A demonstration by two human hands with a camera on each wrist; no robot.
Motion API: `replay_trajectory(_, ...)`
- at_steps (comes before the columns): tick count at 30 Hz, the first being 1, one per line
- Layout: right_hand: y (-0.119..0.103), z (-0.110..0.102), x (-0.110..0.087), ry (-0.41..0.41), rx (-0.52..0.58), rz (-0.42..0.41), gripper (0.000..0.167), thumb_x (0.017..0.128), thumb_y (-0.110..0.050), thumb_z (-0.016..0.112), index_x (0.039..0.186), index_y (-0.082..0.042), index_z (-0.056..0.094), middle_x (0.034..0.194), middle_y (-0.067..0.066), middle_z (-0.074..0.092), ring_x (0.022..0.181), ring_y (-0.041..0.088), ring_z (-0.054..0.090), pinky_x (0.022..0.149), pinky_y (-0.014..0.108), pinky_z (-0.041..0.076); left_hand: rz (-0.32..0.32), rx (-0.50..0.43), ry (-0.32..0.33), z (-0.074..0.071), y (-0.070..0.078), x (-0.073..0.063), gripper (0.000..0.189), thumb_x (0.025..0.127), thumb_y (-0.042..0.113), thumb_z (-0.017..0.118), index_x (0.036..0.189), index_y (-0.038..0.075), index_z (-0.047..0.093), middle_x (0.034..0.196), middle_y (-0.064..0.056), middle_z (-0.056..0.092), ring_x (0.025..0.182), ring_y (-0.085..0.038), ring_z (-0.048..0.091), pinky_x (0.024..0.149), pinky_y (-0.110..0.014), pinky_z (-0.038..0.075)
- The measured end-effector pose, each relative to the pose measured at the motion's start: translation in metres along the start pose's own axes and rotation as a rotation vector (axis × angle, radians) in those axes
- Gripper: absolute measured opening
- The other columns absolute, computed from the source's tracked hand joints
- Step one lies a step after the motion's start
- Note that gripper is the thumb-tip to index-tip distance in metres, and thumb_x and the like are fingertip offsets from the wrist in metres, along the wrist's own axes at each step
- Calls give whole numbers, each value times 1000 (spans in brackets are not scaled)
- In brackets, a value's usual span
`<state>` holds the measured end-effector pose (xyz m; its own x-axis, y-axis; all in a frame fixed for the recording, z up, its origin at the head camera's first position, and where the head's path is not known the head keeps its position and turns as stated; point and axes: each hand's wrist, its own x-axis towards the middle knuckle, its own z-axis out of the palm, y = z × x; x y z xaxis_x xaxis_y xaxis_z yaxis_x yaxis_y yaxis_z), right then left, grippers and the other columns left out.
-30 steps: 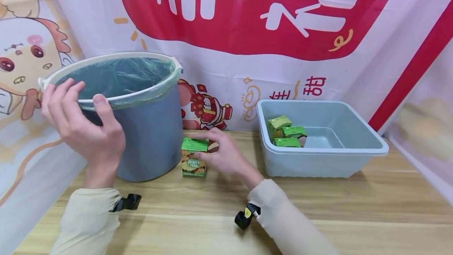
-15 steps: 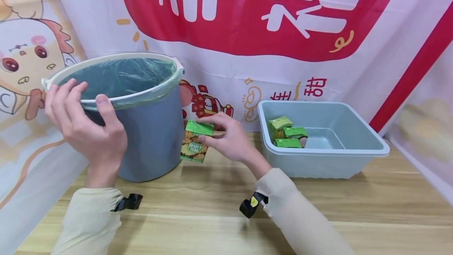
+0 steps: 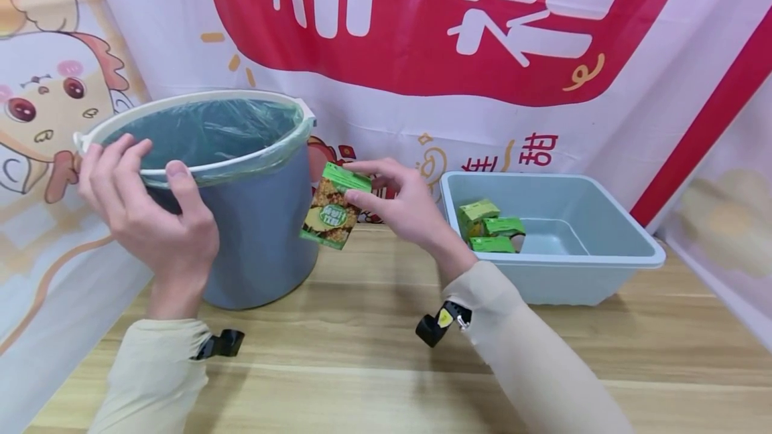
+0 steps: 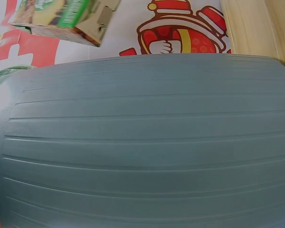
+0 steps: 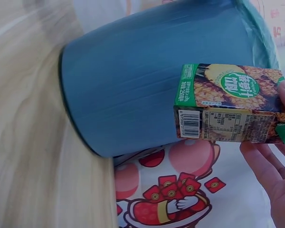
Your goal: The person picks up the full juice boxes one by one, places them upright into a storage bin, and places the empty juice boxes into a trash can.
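Note:
My right hand (image 3: 410, 206) pinches a juice carton (image 3: 332, 209) near its green top, thumb on one side and fingers on the other. The carton has pineapple pictures and hangs tilted above the table, right of the trash bin (image 3: 259, 240). In the right wrist view, the juice carton (image 5: 232, 102) shows its barcode side, with the bin behind it. My left hand (image 3: 157, 220) holds the bin's near left rim, fingers over the edge and thumb along it. A translucent green bag (image 3: 241, 126) lines the blue-grey bin. In the left wrist view, the bin's ribbed wall (image 4: 147, 142) fills most of the picture.
On the right stands a light blue plastic tub (image 3: 555, 280) with several green cartons (image 3: 503, 226) at its left end. Both containers are on a wooden table (image 3: 338, 367). A printed red and white cloth (image 3: 386, 79) hangs behind them.
My right hand has lifted the juice carton off the table, raising it beside the bin and tilting it. The left hand stays at the bin's rim.

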<state>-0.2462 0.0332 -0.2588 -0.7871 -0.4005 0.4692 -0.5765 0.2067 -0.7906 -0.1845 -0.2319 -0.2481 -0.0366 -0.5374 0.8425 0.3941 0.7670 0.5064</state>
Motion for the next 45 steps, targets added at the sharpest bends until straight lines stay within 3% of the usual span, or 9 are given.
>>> replay_trajectory(6, -6, -4, 4, 22, 44, -2, 38, 99, -26, 76, 136, -24, 73, 126, -3, 70, 101, 19, 69, 80, 38, 58, -2, -5, 4, 0, 0, 0, 51, 91, 36, 54, 120, -2, 72, 136, -13, 69, 146, -14, 46, 130, -33, 25)
replay_trajectory(16, -21, -16, 12, 96, 285, -1, 38, 98, -15, 74, 136, -12, 72, 127, 7, 69, 100, 17, 72, 83, 28, 63, -6, -3, -1, 0, 1, 1, 51, 92, 37, 54, 121, -2, 72, 136, -12, 69, 146, -14, 46, 130, -33, 24)
replay_trajectory(23, -29, -20, 21, 127, 451, -6, 38, 99, -14, 71, 137, -8, 71, 121, 8, 69, 110, 20, 71, 93, 39, 64, 1, -5, 10, 0, 2, 1, 53, 92, 37, 53, 120, -3, 71, 135, -14, 69, 145, -15, 46, 130, -33, 25)
replay_trajectory(30, -38, -20, 28, 182, 552, -23, 39, 100, -16, 67, 138, -9, 70, 125, 9, 68, 118, 26, 67, 99, 50, 62, -1, -6, 10, 0, 1, 0, 52, 92, 37, 53, 120, -3, 71, 135, -14, 69, 145, -15, 46, 130, -34, 25)
replay_trajectory(45, -62, -15, 40, 234, 748, -55, 34, 102, -17, 62, 135, -8, 65, 134, 13, 66, 116, 25, 65, 95, 47, 63, -2, 1, -1, 0, 0, 0, 53, 92, 38, 53, 121, -2, 71, 136, -11, 69, 146, -14, 46, 130, -33, 24)
